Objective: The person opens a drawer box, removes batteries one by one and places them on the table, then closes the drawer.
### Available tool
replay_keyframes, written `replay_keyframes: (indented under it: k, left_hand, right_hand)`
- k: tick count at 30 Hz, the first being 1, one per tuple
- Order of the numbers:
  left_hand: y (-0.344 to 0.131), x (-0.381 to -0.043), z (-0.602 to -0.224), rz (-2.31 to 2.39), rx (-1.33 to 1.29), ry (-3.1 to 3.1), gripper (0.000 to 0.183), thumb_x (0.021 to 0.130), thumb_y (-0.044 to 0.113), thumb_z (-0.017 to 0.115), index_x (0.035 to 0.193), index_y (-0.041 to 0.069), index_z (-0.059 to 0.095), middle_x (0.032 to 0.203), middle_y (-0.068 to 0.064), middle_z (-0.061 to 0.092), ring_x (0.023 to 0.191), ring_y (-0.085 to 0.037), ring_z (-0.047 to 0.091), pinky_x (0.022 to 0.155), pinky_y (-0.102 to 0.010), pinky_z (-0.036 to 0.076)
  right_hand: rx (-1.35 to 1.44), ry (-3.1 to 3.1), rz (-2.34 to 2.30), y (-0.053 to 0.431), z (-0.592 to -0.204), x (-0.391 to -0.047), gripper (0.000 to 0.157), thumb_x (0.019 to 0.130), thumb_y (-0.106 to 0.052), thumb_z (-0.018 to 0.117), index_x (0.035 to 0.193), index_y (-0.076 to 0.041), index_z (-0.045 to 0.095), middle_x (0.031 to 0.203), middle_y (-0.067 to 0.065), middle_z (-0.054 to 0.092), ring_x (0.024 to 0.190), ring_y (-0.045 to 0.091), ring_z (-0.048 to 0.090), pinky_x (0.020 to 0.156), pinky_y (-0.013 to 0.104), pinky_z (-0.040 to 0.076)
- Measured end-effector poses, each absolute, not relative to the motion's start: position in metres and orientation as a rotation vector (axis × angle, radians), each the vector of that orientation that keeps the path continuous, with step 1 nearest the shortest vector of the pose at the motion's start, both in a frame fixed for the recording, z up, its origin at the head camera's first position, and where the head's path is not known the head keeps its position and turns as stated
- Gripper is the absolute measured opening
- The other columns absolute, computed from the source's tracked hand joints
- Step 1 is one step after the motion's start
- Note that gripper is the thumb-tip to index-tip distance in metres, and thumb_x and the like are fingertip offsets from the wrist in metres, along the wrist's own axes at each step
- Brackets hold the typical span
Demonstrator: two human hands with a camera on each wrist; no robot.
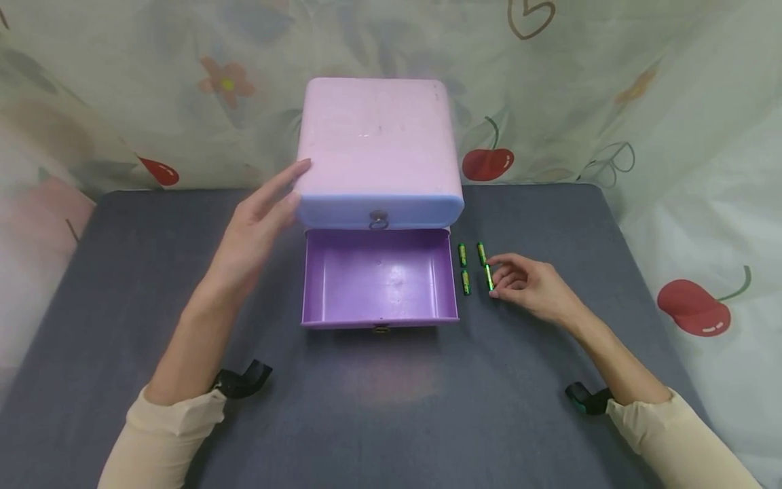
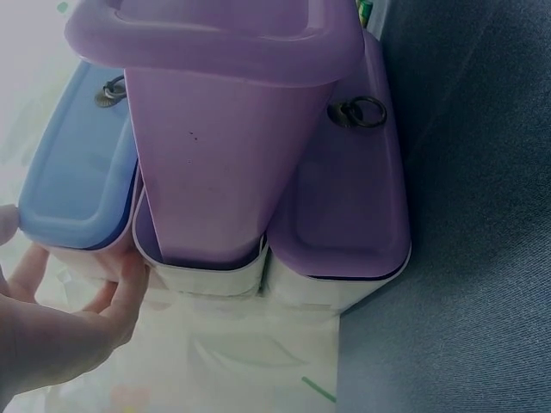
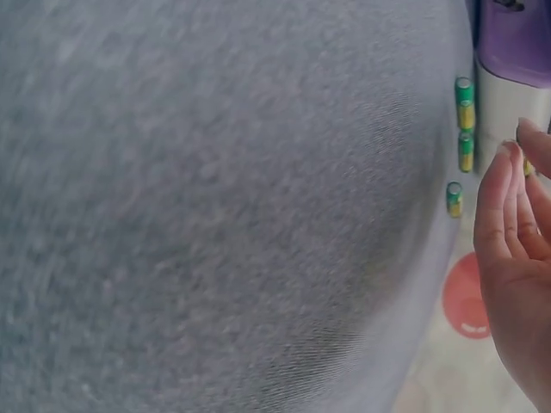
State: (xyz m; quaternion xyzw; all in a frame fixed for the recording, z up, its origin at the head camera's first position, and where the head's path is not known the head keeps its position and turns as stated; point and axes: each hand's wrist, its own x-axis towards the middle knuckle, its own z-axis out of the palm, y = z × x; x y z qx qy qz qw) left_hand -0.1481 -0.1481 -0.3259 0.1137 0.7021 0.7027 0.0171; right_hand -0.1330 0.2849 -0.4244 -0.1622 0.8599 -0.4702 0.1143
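low in the frame, pale sleeves (image 1: 165, 435) and black wrist straps (image 1: 244, 380) flank the dark grey tabletop (image 1: 366, 421), which looks flat and matt. past them, at the middle, the open purple drawer (image 1: 366, 275) juts toward the viewer. right of centre, the right hand (image 1: 531, 282) pinches one green battery (image 1: 489, 277) between thumb and fingertips, seemingly by its ends; so small a cylinder would likely roll if it slipped, so a light, even pinch and a straight lift should serve best. the neighbouring battery (image 1: 481, 253) lies just beyond, almost end to end, and a second pair (image 1: 466, 282) lies nearer the drawer. left of centre, the left hand (image 1: 256, 221), thumb and fingers apart, touches the side of the pink cabinet (image 1: 379, 136); gentle, steady contact should keep it from shifting. farthest, across the top, hangs pale cloth (image 1: 391, 41) printed with cherries (image 1: 487, 164).
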Motion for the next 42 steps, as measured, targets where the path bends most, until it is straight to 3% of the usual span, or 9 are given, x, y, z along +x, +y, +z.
replay_keyframes:
  k: [15, 23, 42]
  left_hand:
    - [-0.149, -0.147, -0.327, 2.167, 0.359, 2.212, 0.044, 0.103, 0.026, 0.056, 0.146, 0.025, 0.052, 0.154, 0.007, 0.043, 0.143, -0.01, 0.031, 0.116, -0.053, 0.024]
    - [-0.149, -0.147, -0.327, 2.157, 0.387, 2.188, 0.045, 0.103, 0.027, 0.055, 0.148, 0.024, 0.049, 0.156, 0.006, 0.039, 0.145, -0.01, 0.028, 0.117, -0.053, 0.022]
    - [-0.148, -0.146, -0.327, 2.183, 0.38, 2.163, 0.045, 0.103, 0.026, 0.055, 0.148, 0.024, 0.049, 0.156, 0.006, 0.038, 0.145, -0.011, 0.028, 0.118, -0.05, 0.021]
  right_hand:
    - [-0.46, 2.528, -1.251, 0.295, -0.441, -0.142, 0.042, 0.087, -0.005, 0.076, 0.127, -0.004, 0.062, 0.085, 0.006, 0.07, 0.075, 0.017, 0.069, 0.066, 0.023, 0.054]
    - [-0.432, 2.486, -1.25, 0.299, -0.446, -0.146, 0.043, 0.09, -0.01, 0.075, 0.13, -0.005, 0.06, 0.084, 0.007, 0.07, 0.072, 0.019, 0.069, 0.066, 0.028, 0.056]
    - [-0.363, 2.542, -1.201, 0.295, -0.445, -0.144, 0.044, 0.089, -0.017, 0.077, 0.13, -0.009, 0.063, 0.082, 0.006, 0.07, 0.069, 0.019, 0.068, 0.064, 0.026, 0.053]
